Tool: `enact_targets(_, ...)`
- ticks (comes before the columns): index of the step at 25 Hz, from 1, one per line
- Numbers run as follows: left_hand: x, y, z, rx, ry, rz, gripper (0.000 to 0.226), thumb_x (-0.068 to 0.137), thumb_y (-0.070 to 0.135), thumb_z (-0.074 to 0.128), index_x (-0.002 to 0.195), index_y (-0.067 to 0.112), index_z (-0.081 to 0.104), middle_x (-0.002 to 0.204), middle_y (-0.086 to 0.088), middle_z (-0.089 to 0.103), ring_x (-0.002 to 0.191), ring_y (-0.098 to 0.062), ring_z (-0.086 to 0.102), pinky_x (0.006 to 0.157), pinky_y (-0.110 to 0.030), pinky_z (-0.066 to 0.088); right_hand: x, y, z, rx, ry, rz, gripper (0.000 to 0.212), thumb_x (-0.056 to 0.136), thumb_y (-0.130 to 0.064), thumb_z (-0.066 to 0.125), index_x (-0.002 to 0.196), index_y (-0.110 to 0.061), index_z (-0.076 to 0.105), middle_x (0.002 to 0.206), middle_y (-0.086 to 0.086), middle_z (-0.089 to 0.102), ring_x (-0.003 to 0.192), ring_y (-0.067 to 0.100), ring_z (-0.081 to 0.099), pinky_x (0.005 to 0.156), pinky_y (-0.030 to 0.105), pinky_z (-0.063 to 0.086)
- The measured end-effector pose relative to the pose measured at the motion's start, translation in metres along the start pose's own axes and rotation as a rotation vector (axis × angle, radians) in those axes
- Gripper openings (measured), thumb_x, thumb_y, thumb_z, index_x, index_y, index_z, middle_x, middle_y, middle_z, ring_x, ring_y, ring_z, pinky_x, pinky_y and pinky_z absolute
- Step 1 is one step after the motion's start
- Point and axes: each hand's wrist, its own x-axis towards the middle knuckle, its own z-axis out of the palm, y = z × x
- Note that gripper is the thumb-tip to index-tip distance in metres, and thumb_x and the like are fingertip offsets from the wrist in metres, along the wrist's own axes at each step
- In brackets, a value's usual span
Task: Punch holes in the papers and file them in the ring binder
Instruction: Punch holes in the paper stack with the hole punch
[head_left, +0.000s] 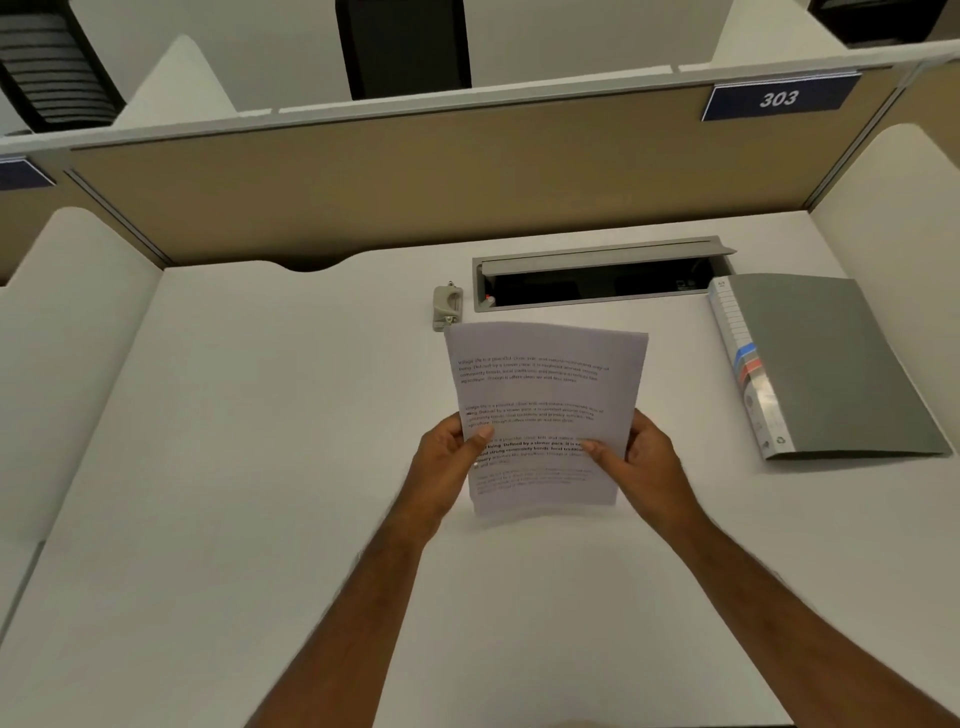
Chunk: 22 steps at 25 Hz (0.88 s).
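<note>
I hold a thin stack of white printed papers (540, 395) upright above the middle of the white desk (260, 467). My left hand (449, 462) grips the stack's left edge, thumb on the front. My right hand (641, 457) grips the right edge, thumb across the text. A small grey hole punch (447, 306) sits on the desk just behind the papers' top left corner. A grey ring binder (831, 369) lies closed and flat at the right, its labelled spine toward me.
An open cable tray (597, 283) with a raised grey lid is set into the desk behind the papers. A beige partition (415, 182) with a "303" sign (778, 98) closes the back. White side dividers flank the desk.
</note>
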Motion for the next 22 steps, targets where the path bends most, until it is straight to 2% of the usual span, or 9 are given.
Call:
enact_targets(5, -0.008, 0.019, 0.005, 0.022, 0.028, 0.113, 0.021, 0.102, 0.034, 0.061, 0.121, 0.040, 0.067, 0.112, 0.019, 0.076, 0.101, -0.008, 0.072, 0.085, -0.022, 0.060, -0.007, -0.019, -0.008, 0.030, 0.045, -0.096, 0.032, 0.088, -0.016, 0.075, 0.111, -0.035, 0.062, 0.110, -0.011, 0.072, 0.099, 0.011, 0.071, 0.080, 0.024, 0.059)
enact_targets(10, -0.017, 0.002, 0.011, 0.094, 0.009, 0.057, 0.021, 0.100, 0.032, 0.065, 0.117, 0.045, 0.066, 0.110, 0.019, 0.076, 0.104, -0.010, 0.071, 0.094, -0.032, 0.060, -0.019, -0.006, -0.007, 0.029, 0.015, -0.040, 0.033, 0.088, -0.016, 0.075, 0.109, -0.037, 0.062, 0.103, -0.019, 0.074, 0.098, 0.007, 0.071, 0.079, 0.023, 0.060)
enact_targets(14, -0.019, -0.001, 0.013, 0.131, 0.008, 0.048, 0.024, 0.100, 0.032, 0.064, 0.120, 0.044, 0.066, 0.113, 0.016, 0.075, 0.105, -0.017, 0.071, 0.093, -0.036, 0.060, -0.023, -0.006, -0.007, -0.003, 0.024, -0.044, 0.032, 0.090, -0.017, 0.073, 0.106, -0.042, 0.061, 0.100, -0.022, 0.072, 0.094, 0.007, 0.071, 0.073, 0.018, 0.058)
enact_targets(16, -0.020, -0.001, 0.013, 0.126, 0.014, 0.067, 0.025, 0.100, 0.031, 0.065, 0.121, 0.044, 0.066, 0.112, 0.015, 0.075, 0.104, -0.018, 0.071, 0.091, -0.034, 0.061, -0.022, -0.009, -0.009, -0.011, 0.030, -0.062, 0.032, 0.090, -0.018, 0.072, 0.106, -0.042, 0.059, 0.103, -0.020, 0.070, 0.091, 0.008, 0.071, 0.071, 0.016, 0.057)
enact_targets(22, -0.023, -0.014, 0.016, 0.133, -0.013, 0.029, 0.026, 0.099, 0.030, 0.068, 0.124, 0.039, 0.067, 0.112, 0.015, 0.075, 0.108, -0.014, 0.069, 0.095, -0.032, 0.058, -0.022, 0.006, -0.010, -0.074, -0.013, -0.054, 0.031, 0.090, -0.025, 0.074, 0.111, -0.044, 0.061, 0.105, -0.018, 0.072, 0.098, 0.009, 0.070, 0.083, 0.025, 0.059)
